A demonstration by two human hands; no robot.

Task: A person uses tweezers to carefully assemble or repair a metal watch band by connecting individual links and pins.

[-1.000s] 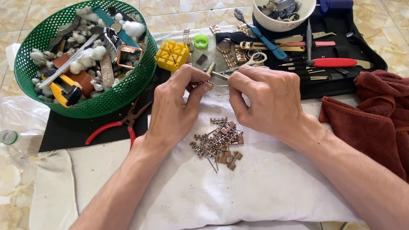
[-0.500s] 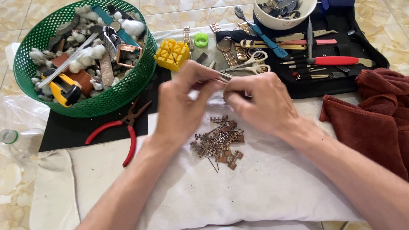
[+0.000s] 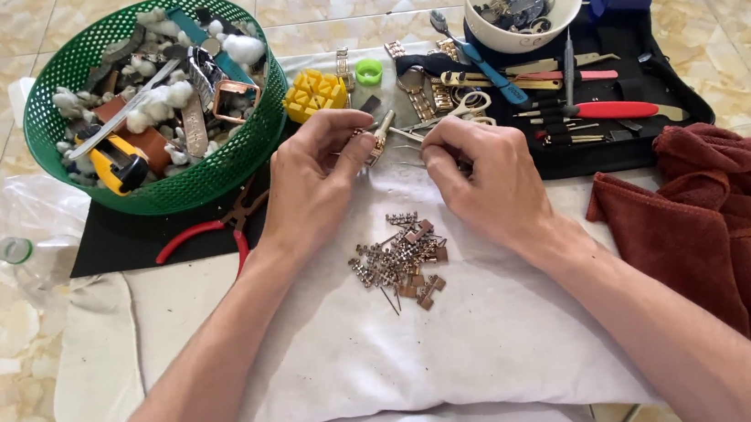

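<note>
My left hand (image 3: 313,180) pinches a small metal watch-band link (image 3: 375,139) between thumb and fingers, above the white cloth (image 3: 380,348). Close beside it, my right hand (image 3: 482,178) grips a thin metal pin tool (image 3: 409,134) whose tip points at the link. A small heap of loose metal band links and pins (image 3: 401,262) lies on the cloth just below both hands.
A green mesh basket (image 3: 48,146) of tools and cotton sits far left, red-handled pliers (image 3: 203,232) below it. A yellow block (image 3: 314,93), white bowl (image 3: 550,24), black tool mat (image 3: 677,104) with screwdrivers, and a dark red towel (image 3: 725,223) surround the work.
Both hands have shifted slightly while working the link; the left hand's fingers have closed on the piece, and the right hand's tool now points at it.
</note>
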